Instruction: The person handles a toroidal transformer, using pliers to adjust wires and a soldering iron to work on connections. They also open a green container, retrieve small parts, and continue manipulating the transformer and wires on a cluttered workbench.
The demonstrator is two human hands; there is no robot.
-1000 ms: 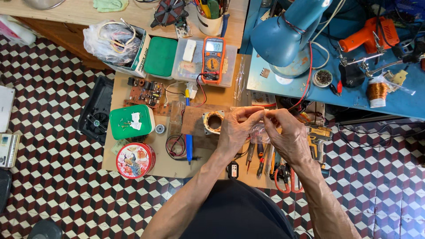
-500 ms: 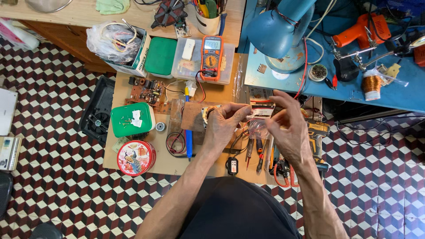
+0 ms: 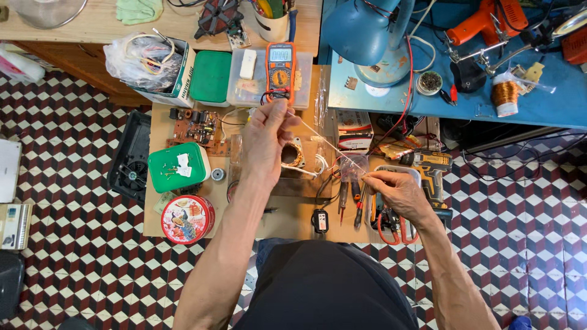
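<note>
Change: both hands have drawn apart since half a second ago, stretching the strand.
Left hand (image 3: 267,135): pinches its upper end, over the workbench's middle.
Thin clear strand (image 3: 327,145): taut, light, limp, slippery; grip the ends.
Right hand (image 3: 396,194): pinches its lower end, above the pliers (image 3: 391,223).

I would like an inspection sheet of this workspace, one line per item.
Surface: low wooden board on a checkered floor, crowded.
Job's things: thin pale strand stretched between both hands, above a round coil part.
Clutter: orange multimeter, green box, round tin, circuit board, screwdrivers, pliers, cordless drill.
Fingers: left hand raised, pinching the strand; right hand pinching its other end.
Cables: red lamp cord; bagged wires.
Surroundings: blue lamp, blue bench, copper spool.
</note>
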